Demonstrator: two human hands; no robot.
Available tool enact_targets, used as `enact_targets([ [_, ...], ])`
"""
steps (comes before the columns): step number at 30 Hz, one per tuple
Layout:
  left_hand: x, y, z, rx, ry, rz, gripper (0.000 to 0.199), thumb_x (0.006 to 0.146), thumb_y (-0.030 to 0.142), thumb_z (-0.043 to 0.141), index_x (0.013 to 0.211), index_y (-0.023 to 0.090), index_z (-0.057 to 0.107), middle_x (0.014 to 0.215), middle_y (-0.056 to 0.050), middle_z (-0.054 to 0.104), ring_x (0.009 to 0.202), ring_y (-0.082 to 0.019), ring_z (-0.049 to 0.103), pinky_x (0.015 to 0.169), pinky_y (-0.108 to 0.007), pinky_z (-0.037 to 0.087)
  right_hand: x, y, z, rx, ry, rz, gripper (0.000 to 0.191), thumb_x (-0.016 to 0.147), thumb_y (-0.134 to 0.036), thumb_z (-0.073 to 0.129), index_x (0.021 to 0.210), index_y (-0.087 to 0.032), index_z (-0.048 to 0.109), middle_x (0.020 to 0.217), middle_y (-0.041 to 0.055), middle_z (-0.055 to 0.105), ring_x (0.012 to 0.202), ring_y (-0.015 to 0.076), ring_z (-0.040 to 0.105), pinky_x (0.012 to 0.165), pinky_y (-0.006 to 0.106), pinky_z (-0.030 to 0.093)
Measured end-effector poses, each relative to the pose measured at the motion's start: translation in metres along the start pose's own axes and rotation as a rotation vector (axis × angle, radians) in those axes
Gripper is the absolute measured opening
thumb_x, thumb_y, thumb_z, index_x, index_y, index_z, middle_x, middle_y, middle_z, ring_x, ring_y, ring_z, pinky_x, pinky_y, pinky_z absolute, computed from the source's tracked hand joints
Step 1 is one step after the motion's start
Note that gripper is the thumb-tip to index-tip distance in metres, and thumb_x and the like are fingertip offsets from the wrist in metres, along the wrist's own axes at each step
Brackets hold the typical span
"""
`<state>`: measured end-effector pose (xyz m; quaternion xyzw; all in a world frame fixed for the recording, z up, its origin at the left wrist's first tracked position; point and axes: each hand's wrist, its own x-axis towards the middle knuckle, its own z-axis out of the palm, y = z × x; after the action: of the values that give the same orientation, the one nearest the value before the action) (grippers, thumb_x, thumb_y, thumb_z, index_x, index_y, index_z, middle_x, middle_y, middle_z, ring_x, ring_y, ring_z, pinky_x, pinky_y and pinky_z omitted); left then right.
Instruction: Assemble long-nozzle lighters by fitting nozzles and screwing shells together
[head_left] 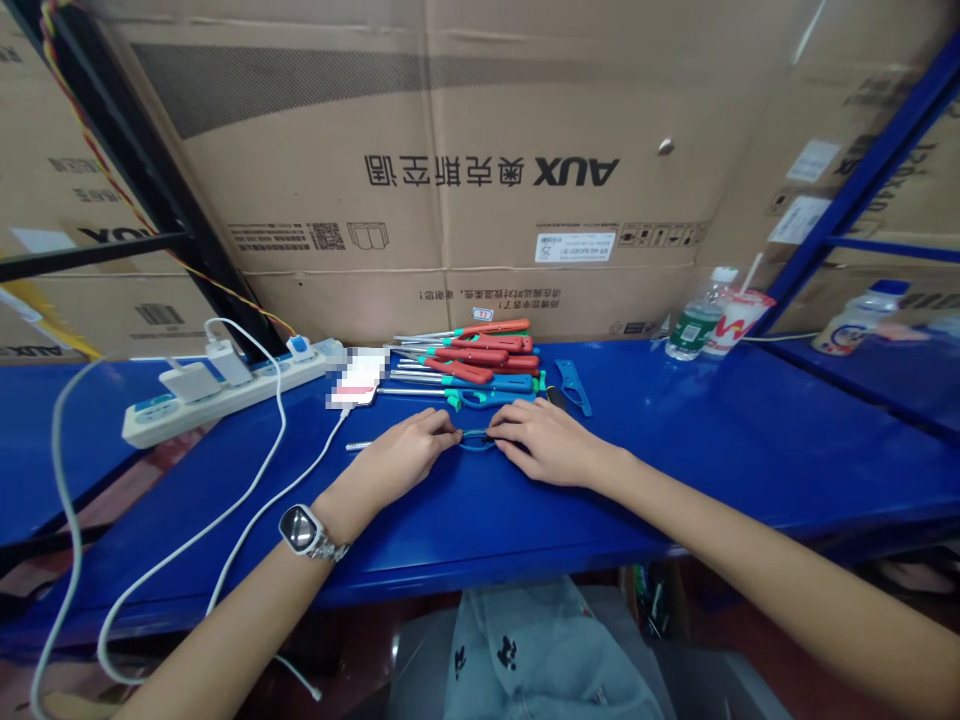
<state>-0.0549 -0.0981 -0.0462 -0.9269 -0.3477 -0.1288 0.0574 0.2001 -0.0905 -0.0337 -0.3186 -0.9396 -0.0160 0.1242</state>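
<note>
Both hands meet over the middle of the blue table (645, 510). Between them is a blue-handled lighter (475, 440) with a metal tube that sticks out to the left under my left hand (411, 450). The fingers of my left hand pinch the left part of its handle. My right hand (544, 440) has its fingertips closed on the handle's right end. Just beyond lies a pile of long lighters (480, 355) with red and blue handles, their metal tubes pointing left. A loose blue handle piece (574, 388) lies right of the pile.
A white power strip (232, 395) with plugs and white cables runs along the left, beside a charging phone (360, 375). At the back right stand a green-labelled bottle (691, 325), a cup with a straw (731, 325) and another bottle (862, 318). Large cardboard boxes (480, 100) rise behind.
</note>
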Motion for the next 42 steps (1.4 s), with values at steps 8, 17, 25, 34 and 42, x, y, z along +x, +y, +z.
enact_targets([
  [8, 0.0, 0.001, -0.001, -0.003, -0.036, -0.088, 0.024, 0.101, 0.012, 0.048, 0.114, 0.013, 0.068, 0.112, -0.012, 0.07, 0.099, -0.023, 0.068, 0.087, -0.038, 0.059, -0.006, -0.003, 0.013, -0.089, 0.068, -0.062, 0.03, 0.104, -0.027, 0.049, 0.121, -0.012, 0.07, 0.122, 0.0143, 0.07, 0.108, 0.0269, 0.061, 0.089, 0.042, 0.04],
  [17, -0.003, -0.007, -0.006, -0.124, -0.04, -0.204, 0.021, 0.098, 0.017, 0.056, 0.112, 0.018, 0.072, 0.107, -0.009, 0.068, 0.097, -0.023, 0.069, 0.089, -0.037, 0.057, -0.009, -0.005, 0.01, -0.094, 0.099, -0.036, 0.031, 0.104, -0.03, 0.05, 0.119, -0.014, 0.072, 0.12, 0.0134, 0.071, 0.107, 0.027, 0.062, 0.091, 0.044, 0.039],
  [25, -0.001, -0.004, -0.011, -0.182, -0.075, -0.226, 0.023, 0.1, 0.015, 0.054, 0.113, 0.016, 0.073, 0.108, -0.01, 0.068, 0.099, -0.023, 0.068, 0.091, -0.038, 0.056, 0.0, -0.005, 0.012, -0.029, 0.06, -0.046, 0.033, 0.104, -0.033, 0.051, 0.125, -0.017, 0.071, 0.124, 0.013, 0.069, 0.112, 0.0275, 0.062, 0.092, 0.044, 0.042],
  [34, -0.003, -0.005, -0.009, -0.29, 0.005, -0.202, 0.02, 0.1, 0.018, 0.056, 0.114, 0.017, 0.07, 0.115, -0.01, 0.071, 0.105, -0.022, 0.068, 0.098, -0.041, 0.054, -0.004, -0.003, 0.017, 0.055, 0.067, -0.027, 0.032, 0.103, -0.031, 0.052, 0.127, -0.018, 0.07, 0.127, 0.0133, 0.067, 0.117, 0.0285, 0.06, 0.094, 0.048, 0.043],
  [42, -0.008, -0.016, -0.003, -0.26, 0.025, -0.225, 0.019, 0.096, 0.02, 0.059, 0.108, 0.018, 0.073, 0.109, -0.009, 0.069, 0.098, -0.022, 0.068, 0.092, -0.041, 0.057, -0.005, -0.002, 0.017, 0.076, 0.068, -0.014, 0.032, 0.103, -0.03, 0.052, 0.128, -0.02, 0.069, 0.128, 0.0126, 0.067, 0.119, 0.0282, 0.059, 0.095, 0.047, 0.042],
])
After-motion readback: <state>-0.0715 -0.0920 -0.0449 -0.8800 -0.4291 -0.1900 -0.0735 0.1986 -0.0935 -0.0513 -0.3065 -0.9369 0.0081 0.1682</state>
